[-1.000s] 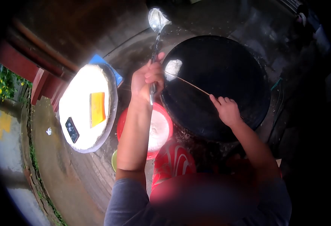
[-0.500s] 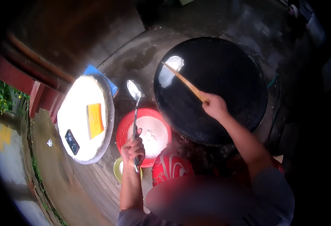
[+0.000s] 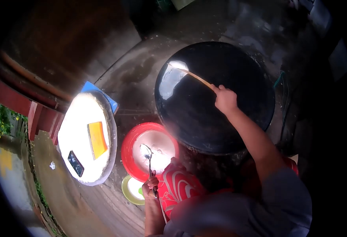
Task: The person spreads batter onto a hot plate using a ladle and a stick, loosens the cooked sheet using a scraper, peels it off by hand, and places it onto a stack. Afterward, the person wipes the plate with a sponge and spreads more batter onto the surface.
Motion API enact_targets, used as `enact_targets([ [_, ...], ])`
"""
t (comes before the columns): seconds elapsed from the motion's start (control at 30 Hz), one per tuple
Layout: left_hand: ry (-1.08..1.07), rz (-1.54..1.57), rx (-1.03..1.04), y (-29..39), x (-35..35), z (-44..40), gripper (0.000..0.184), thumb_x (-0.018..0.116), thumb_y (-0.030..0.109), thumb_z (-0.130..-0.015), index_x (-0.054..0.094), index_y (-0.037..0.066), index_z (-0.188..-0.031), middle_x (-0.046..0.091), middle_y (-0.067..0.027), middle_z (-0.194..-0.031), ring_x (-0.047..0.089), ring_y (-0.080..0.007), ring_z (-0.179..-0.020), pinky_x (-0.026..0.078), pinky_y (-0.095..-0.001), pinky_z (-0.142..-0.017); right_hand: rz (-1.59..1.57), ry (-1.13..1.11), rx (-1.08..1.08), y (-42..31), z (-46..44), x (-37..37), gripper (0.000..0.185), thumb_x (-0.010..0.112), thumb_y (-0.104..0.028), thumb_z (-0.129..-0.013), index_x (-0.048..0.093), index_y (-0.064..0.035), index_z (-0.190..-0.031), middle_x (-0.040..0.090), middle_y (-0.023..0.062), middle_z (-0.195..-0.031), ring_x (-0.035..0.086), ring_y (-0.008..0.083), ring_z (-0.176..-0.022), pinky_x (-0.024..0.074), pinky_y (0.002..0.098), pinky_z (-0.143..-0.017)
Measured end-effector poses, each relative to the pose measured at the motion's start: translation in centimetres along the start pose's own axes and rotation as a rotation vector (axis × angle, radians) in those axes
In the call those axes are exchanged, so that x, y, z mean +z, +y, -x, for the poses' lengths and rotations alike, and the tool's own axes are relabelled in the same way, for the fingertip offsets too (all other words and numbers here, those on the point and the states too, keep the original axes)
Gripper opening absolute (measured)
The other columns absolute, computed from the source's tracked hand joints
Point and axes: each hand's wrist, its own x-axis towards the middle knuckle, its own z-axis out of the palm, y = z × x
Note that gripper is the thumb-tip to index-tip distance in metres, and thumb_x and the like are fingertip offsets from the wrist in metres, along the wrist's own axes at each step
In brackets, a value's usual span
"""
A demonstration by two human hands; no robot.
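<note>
At the lower middle of the frame, the left hand (image 3: 150, 186) is closed around the handle of a long-handled metal spoon (image 3: 150, 160). The spoon's bowl is over a round red basin (image 3: 128, 147) of pale, wet mixture (image 3: 162, 139); whether it touches the mixture cannot be told. A green bowl (image 3: 127, 192) sits just beside that hand.

Right of the upper middle, the right hand (image 3: 225, 100) is closed on a thin, light-brown wooden spreader (image 3: 200, 79). Its far end lies over a white, wet patch (image 3: 168, 85) near the upper left edge of a large round black plate (image 3: 229, 122).

The main risk looks to be at that patch: pressing too hard or tilting the spreader could tear or thin it unevenly, and a sweep too far left could push it over the rim. The spoon could drip on the red patterned cloth (image 3: 181, 181) close by, or knock the basin if the left hand drops low while attention is on the plate.
</note>
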Motion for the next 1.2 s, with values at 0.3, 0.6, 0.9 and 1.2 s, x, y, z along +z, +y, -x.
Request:
enact_targets([
  [0.3,-0.001,-0.022,-0.030,0.6,0.2,-0.5,0.036,0.031,0.005,-0.090,0.037,-0.016,-0.120,0.043,-0.0070,-0.075,0.040,-0.0140,-0.060,0.038,-0.0242,-0.051,0.016,-0.014,-0.001,-2.3,-1.7,1.1,0.047,0.058,-0.007,-0.070,0.055,-0.0110,-0.117,0.058,0.0081,-0.090,0.060,0.0246,-0.075,0.0504,0.0342,-0.065],
  [0.6,0.050,0.006,-0.028,0.9,1.0,-0.9,0.035,0.030,0.006,-0.091,0.041,-0.015,-0.117,0.045,-0.0081,-0.076,0.041,-0.0147,-0.059,0.039,-0.0251,-0.049,-0.049,-0.037,0.032,0.3,0.1,0.9,0.052,0.061,-0.011,-0.068,0.054,-0.0147,-0.120,0.059,0.0088,-0.094,0.060,0.0263,-0.081,0.0505,0.0358,-0.068],
  [0.9,0.050,-0.032,-0.040,0.9,0.8,-1.0,0.036,0.029,0.007,-0.091,0.041,-0.015,-0.116,0.045,-0.0077,-0.074,0.041,-0.0148,-0.059,0.038,-0.0234,-0.051,-0.023,-0.085,0.035,-2.5,-2.3,0.5,0.050,0.058,-0.011,-0.071,0.051,-0.0089,-0.120,0.058,0.0108,-0.094,0.061,0.0267,-0.082,0.0507,0.0359,-0.068],
  [1.2,0.097,-0.080,-0.027,2.5,-0.3,-1.2,0.035,0.033,0.007,-0.091,0.041,-0.014,-0.118,0.048,-0.0079,-0.077,0.041,-0.0139,-0.058,0.039,-0.0237,-0.051,-0.112,-0.156,0.049,-2.1,3.2,-1.5,0.055,0.061,-0.012,-0.069,0.051,-0.0120,-0.122,0.057,0.0111,-0.096,0.062,0.0259,-0.082,0.0503,0.0349,-0.071],
])
